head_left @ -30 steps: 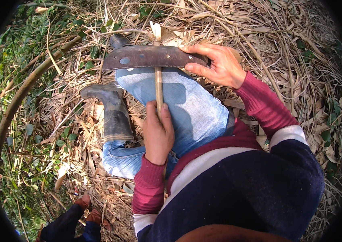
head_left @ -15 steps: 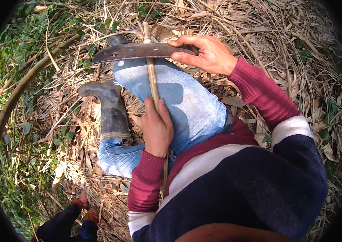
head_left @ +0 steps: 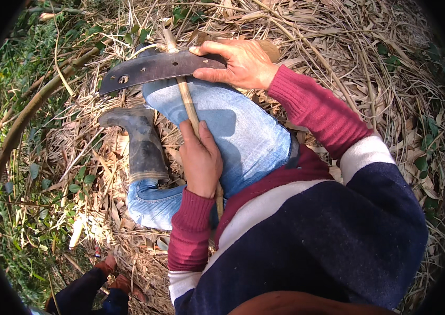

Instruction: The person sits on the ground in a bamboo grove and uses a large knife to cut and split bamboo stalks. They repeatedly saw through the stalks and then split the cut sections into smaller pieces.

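Observation:
My left hand [head_left: 201, 161] is closed around a thin, pale bamboo stick [head_left: 187, 100]. The stick slants up across my thigh, and its lower end comes out below the hand beside my sleeve. Above it, my right hand [head_left: 239, 64] grips a broad dark machete [head_left: 151, 71], thumb and fingers pinching the blade's right part. The blade lies across the upper part of the stick, just above my jeans-clad knee [head_left: 164, 97], and hides a short stretch of it. The stick's tip shows past the blade's far edge.
A dark rubber boot [head_left: 148, 147] is on my foot at left. A long curved stem [head_left: 20, 123] arches along the left side near green undergrowth. Dry leaves and stalks [head_left: 327, 47] cover the ground. Another person's bare feet [head_left: 122, 283] and dark trouser legs show at lower left.
My right hand has moved left with the machete, and the blade now tilts down to the left. The stick's upper end has swung left. My left hand has shifted slightly.

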